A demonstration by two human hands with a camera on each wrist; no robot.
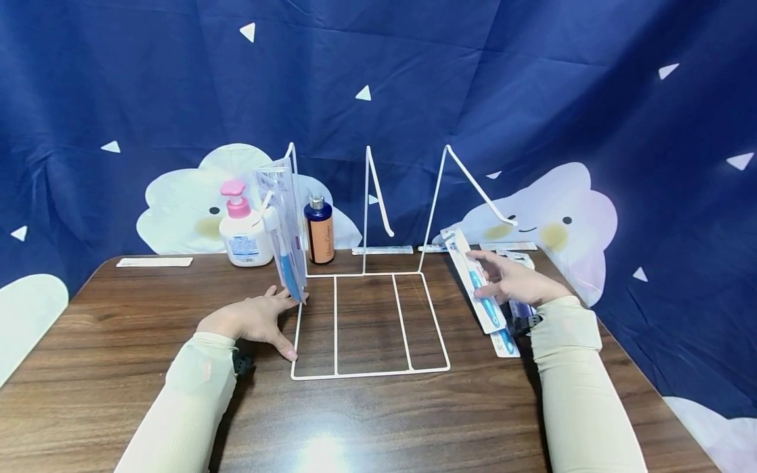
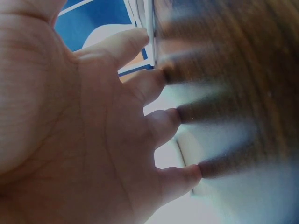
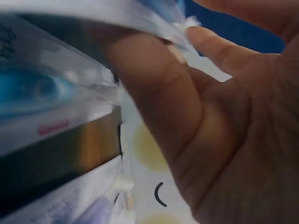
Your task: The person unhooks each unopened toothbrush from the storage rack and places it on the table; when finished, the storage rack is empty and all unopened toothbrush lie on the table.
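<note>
- White wire rack [image 1: 369, 325] lying flat on the wooden bench [image 1: 118, 341], with three tall wire dividers rising at its far edge; all places below given from this rack.
- Left hand [image 1: 254, 320] just beside the rack's left edge, palm down on the bench, fingers spread and straight; thumb tip against the rack's left front wire, fingertips [image 2: 161, 74] pressed on the wood in the left wrist view. Grip apart, holding nothing.
- Packaged toothbrush [image 1: 284, 230] standing upright at the rack's far left corner, leaning on the leftmost divider, just beyond the left hand's fingertips.
- Right hand [image 1: 514, 282] just right of the rack, raised off the bench, grip clamped on a second toothbrush pack [image 1: 476, 282], thumb [image 3: 149, 88] laid across its clear plastic face; pack tilted, top end toward the back, lower end toward the front.
- Another toothbrush pack [image 1: 505, 341] flat on the bench right of the rack, partly under the held pack.
- Pump bottle with pink top [image 1: 242, 230] behind the rack's left corner; dark blue bottle [image 1: 319, 230] beside it, behind the standing pack.
- Blue curtain with cloud shapes [image 1: 532, 98] behind the rack.
</note>
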